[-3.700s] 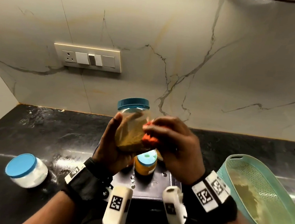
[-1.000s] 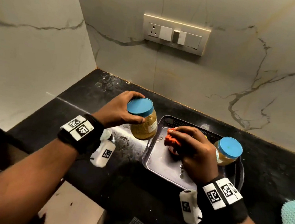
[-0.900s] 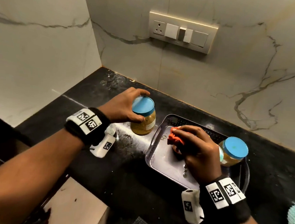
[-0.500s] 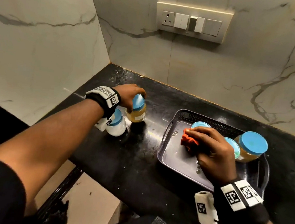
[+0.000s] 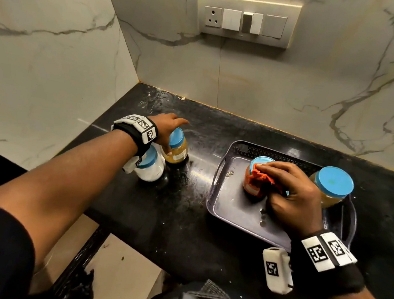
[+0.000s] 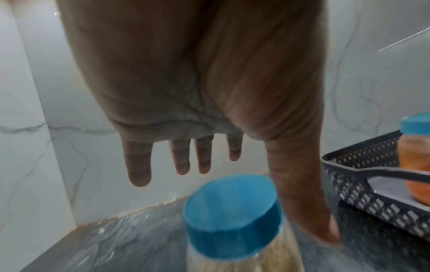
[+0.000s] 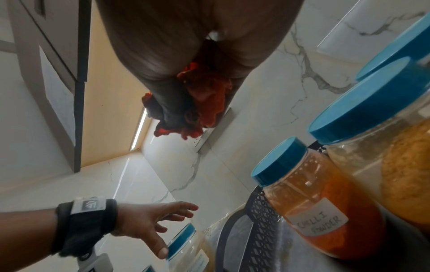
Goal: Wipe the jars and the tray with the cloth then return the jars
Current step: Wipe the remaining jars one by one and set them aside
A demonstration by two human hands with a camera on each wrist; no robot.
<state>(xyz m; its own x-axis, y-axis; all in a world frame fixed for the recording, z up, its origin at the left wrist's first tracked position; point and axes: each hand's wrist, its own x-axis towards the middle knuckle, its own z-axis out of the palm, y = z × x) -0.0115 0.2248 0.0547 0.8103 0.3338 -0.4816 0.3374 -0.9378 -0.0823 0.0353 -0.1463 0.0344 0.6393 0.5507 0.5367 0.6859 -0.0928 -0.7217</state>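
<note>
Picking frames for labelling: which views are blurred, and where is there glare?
Head view: sharp, with glare streaks on the black counter. Left wrist view: motion-blurred around the blue-lidded jar. Right wrist view: chilli powder jar readable, left hand slightly soft.

Black counter (image 5: 185, 219): tray (image 5: 231, 213), two jars (image 5: 176, 147) (image 5: 148, 166).

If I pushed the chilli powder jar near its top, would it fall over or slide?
The chilli powder jar stands taller than wide, so a high push would probably tip it. It looks nearly full of powder, so likely rather heavy for its size. The tray floor looks smooth, so a low push might slide it instead.
</note>
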